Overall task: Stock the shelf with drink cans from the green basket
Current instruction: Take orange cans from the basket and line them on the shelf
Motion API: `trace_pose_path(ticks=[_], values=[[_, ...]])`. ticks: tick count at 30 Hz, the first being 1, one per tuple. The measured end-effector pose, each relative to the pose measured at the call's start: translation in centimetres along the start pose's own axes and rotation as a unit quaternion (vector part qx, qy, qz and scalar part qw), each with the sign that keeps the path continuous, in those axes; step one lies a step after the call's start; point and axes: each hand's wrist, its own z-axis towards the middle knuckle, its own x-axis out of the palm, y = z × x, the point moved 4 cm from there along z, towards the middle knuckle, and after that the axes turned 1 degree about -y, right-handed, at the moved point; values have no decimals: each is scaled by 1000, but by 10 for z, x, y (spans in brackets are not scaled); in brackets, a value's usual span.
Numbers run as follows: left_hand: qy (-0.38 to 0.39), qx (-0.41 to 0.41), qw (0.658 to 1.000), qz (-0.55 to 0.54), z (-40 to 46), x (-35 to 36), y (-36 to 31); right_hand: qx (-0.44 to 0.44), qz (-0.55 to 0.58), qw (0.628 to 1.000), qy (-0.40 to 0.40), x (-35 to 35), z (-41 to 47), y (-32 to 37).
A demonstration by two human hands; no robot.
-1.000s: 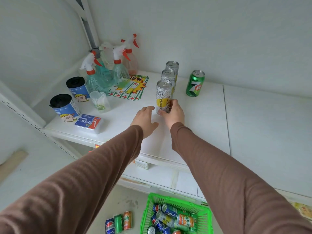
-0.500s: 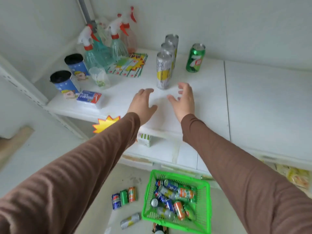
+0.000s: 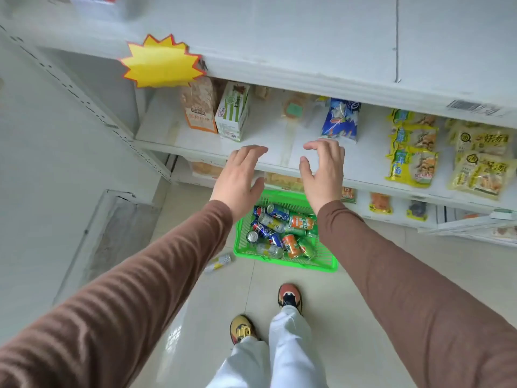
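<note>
The left hand [image 3: 240, 177] is out in the air with its fingers straight and loose, holding nothing. Just beside it, the right hand [image 3: 324, 172] has its fingers spread and a little bent — it holds nothing too. Below both hands, on the pale tiled floor [image 3: 212, 298], sits the green plastic basket [image 3: 307, 263] full of drink cans [image 3: 282, 228] lying on their sides in blue, orange, green and silver. One silver and yellow can [image 3: 219, 263] lies alone on the floor, left of the basket and under the left arm. Past the fingertips runs the edge of a white shelf [image 3: 279, 163] with boxes and snack bags. Above the hands the top white shelf [image 3: 293, 71] sticks out — a yellow star-shaped paper sign [image 3: 161, 63] hangs on its edge, up and left of the left hand. There is open floor between the basket and the person's two shoes [image 3: 243, 329].
</note>
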Motion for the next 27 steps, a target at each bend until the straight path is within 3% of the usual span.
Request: trace_pose_path(ticks=[6, 13, 17, 27], values=[[135, -135, 981, 10, -70, 123, 57, 149, -37, 976, 155, 55, -100, -122], [254, -239, 937, 22, -135, 288, 116, 335, -84, 870, 352, 139, -209, -273], [294, -255, 920, 38, -150, 367, 146, 348, -109, 822, 437, 190, -249, -327], [339, -241, 908, 46, -149, 498, 207, 394, -196, 744, 503, 297, -307, -417]])
